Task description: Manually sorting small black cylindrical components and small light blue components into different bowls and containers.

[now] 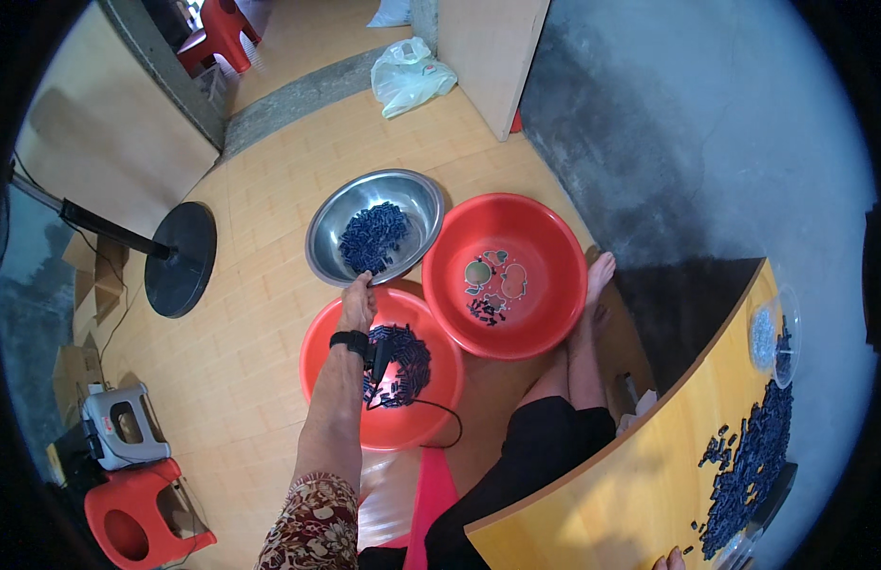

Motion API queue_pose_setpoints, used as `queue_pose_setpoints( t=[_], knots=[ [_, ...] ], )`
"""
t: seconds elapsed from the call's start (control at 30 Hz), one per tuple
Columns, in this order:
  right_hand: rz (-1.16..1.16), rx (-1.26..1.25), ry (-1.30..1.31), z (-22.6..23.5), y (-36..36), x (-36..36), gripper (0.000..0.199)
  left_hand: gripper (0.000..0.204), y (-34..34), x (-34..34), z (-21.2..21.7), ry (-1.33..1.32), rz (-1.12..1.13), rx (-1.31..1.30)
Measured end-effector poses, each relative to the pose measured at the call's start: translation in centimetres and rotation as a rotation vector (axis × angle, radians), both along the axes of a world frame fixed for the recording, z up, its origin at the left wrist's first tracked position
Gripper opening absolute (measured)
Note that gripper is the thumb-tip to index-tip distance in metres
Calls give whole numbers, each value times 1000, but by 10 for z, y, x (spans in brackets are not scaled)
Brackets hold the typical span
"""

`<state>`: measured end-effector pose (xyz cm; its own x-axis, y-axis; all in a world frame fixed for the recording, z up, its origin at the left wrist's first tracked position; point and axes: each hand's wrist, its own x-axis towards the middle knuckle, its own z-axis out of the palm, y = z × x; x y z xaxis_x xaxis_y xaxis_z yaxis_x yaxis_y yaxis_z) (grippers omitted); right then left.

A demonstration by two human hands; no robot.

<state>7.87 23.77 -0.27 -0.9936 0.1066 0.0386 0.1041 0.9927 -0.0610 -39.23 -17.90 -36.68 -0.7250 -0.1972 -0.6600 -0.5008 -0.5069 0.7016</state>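
My left hand [359, 302], with a dark strap on its wrist, reaches forward and is closed on the near rim of a steel basin [424, 204]. Small dark blue pieces [372, 236] lie heaped in that basin. Below my wrist is a red basin [447, 366] holding more such pieces, partly hidden by my forearm. A larger red basin [554, 275] with a fruit print stands to the right, with a few pieces on its bottom. Only the fingertips of my right hand [670, 560] show, resting apart on the wooden table, near spread-out dark pieces [752, 465].
On the table [592, 503] stands a clear round container [776, 334] with small clear and dark pieces. A black round fan base [181, 258] is at the left, near a red stool [136, 513] and a grey stool [127, 425]. A plastic bag [409, 76] lies by the doorway.
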Motion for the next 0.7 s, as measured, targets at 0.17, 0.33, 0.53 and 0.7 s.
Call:
queue_pose_setpoints(
  t=[0.17, 0.33, 0.53, 0.7],
  knots=[
    [-3, -7, 7, -2, 1, 2, 41, 27, -3, 3, -2, 20, -14, 9],
    [-1, -19, 11, -3, 3, 3, 42, 22, -15, 10, -9, -21, 0, 9],
    [-1, -13, -2, -1, 1, 1, 41, 16, -23, 31, -12, 37, 5, -57],
    [-9, -17, -5, 1, 0, 1, 39, 21, 43, 42, 64, -14, -195, 56]
  ],
)
